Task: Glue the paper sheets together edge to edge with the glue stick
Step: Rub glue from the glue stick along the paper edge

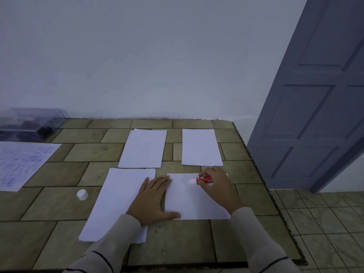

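Note:
Four lots of white paper lie on the tiled table: a far left stack (143, 148), a far right sheet (201, 147), a near left stack (116, 201) and a near right sheet (194, 200). My left hand (152, 200) lies flat with fingers spread, across the gap between the two near ones, its thumb on the near right sheet's lower edge. My right hand (217, 186) grips a red glue stick (203, 179), uncapped, its white tip pointing left over the near right sheet's top part. The white cap (82, 194) stands on the table to the left.
A printed sheet (21, 164) lies at the left edge, and a clear plastic box (31, 123) with dark contents sits at the back left by the wall. The table's right edge (262, 180) drops to a tiled floor beside a grey-blue door (315, 107).

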